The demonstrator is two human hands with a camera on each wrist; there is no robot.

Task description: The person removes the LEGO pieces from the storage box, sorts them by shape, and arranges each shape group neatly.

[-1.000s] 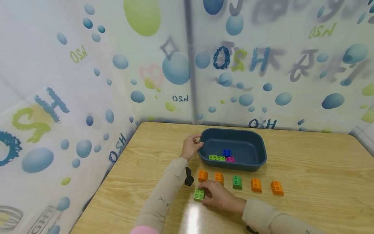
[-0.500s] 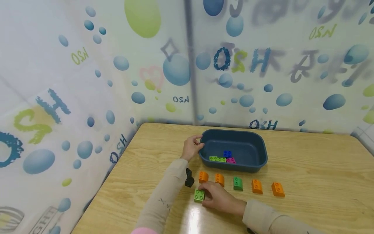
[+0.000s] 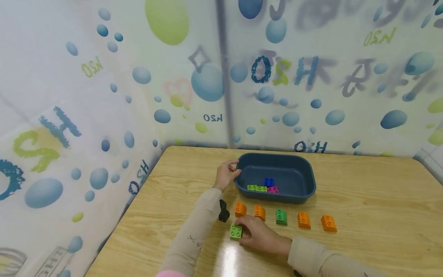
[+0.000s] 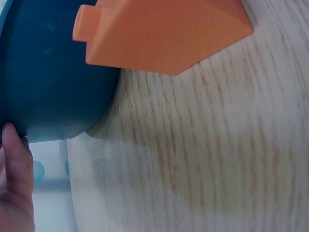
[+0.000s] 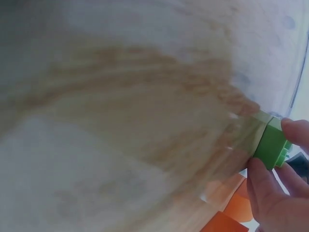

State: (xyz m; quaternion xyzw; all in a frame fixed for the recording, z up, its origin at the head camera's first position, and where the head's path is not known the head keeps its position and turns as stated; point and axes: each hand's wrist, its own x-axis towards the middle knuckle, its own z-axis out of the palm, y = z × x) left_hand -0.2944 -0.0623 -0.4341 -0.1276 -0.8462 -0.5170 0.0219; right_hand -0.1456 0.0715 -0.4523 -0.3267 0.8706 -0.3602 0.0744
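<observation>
My left hand (image 3: 225,175) grips the left end of a dark blue plastic bin (image 3: 292,169), thumb and fingers at its rim. In the left wrist view, a fingertip meets the edge of the bin (image 4: 53,96). Near the front of the table, my right hand (image 3: 263,235) pinches a light green building block (image 3: 236,231) from its right side, studs up. The right wrist view has this green block (image 5: 271,145) between thumb and fingers. Inside the bin lie lime green blocks (image 3: 257,188), a blue block (image 3: 268,182) and a pink block (image 3: 273,189).
Between bin and right hand runs a spaced row of curved-top blocks: an orange block (image 3: 240,209) at the left end, a green curved block (image 3: 281,217) mid-row, another orange block (image 3: 328,223) at the right. Patterned walls border the wooden table (image 3: 373,192) behind and at left.
</observation>
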